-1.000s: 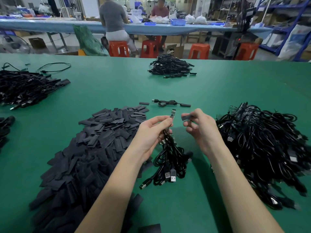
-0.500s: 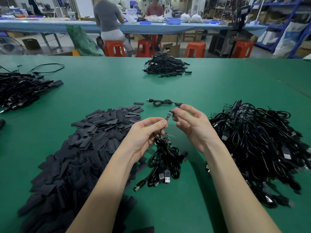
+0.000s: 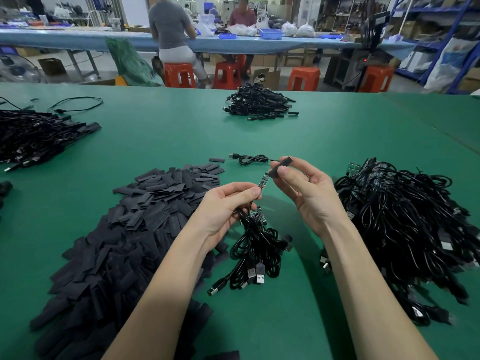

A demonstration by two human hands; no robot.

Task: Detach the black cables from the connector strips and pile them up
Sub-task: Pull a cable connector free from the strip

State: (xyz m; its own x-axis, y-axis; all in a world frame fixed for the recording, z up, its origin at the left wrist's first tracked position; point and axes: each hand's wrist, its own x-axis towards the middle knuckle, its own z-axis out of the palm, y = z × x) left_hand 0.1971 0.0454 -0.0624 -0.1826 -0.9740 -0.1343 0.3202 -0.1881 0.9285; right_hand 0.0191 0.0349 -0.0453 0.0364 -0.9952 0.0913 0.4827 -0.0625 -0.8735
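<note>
- Nearest the camera, two bare forearms reach out over the green felt-covered work table (image 3: 161,141).
- Under the left forearm spreads a broad heap of flat black rectangular sleeve pieces (image 3: 124,229), running from the near left edge up towards the middle of the table.
- Between the wrists hangs and rests a bundle of coiled black USB cables (image 3: 255,253), its silver plugs lying on the felt at the near end.
- The left hand (image 3: 224,210) grasps that bundle near its top, fingers curled round the cords, and pinches one cable so that its small green circuit-board connector strip (image 3: 263,182) stands up tilted above the fingertips.
- The right hand (image 3: 305,193) pinches a single short black flat sleeve (image 3: 280,168) between thumb and fingers, just beside the upper end of the strip; whether they touch is unclear.
- To the right lies a large tangled pile of black cables with green boards (image 3: 405,229).
- Just beyond the hands, one finished black cable (image 3: 250,159) lies alone.
- Further off sit a small heap of black cables (image 3: 257,103) at the centre and another dark cable pile (image 3: 36,136) at the left.
</note>
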